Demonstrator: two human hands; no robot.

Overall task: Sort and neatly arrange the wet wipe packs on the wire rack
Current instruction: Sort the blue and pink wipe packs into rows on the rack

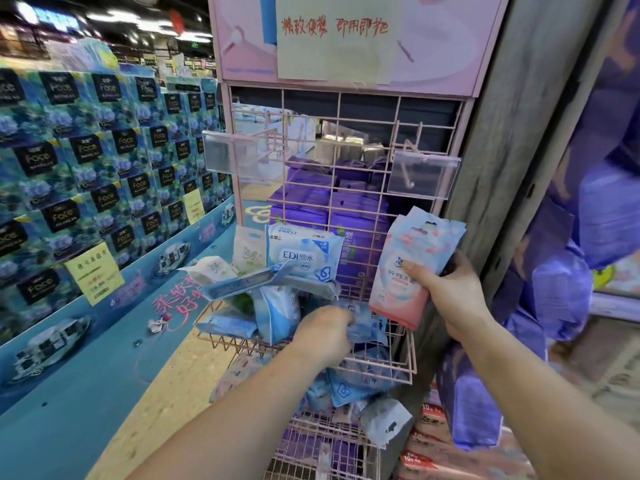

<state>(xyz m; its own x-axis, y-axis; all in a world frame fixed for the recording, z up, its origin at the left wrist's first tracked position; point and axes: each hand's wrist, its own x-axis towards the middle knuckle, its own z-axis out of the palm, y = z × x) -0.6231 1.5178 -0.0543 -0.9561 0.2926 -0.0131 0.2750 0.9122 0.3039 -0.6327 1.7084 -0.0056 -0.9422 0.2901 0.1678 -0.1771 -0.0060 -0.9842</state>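
Observation:
A pink wire rack (367, 109) stands in front of me with a wire basket (405, 362) at waist height. In the basket lie several wet wipe packs in a jumble, among them a white and blue pack (304, 254) standing upright at the back. My right hand (446, 292) holds a thin stack of pink and blue packs (405, 271) upright at the basket's right side. My left hand (325, 332) reaches into the basket, its fingers closed on a light blue pack (367, 327). More blue packs (349, 386) lie in a lower basket.
Two bare hooks with clear price-tag holders (422, 176) stick out of the rack above the basket. A grey pillar (526, 133) stands right of the rack. A wall of blue tissue boxes (86, 161) fills the left side. Purple packs (557, 296) are stacked at the right.

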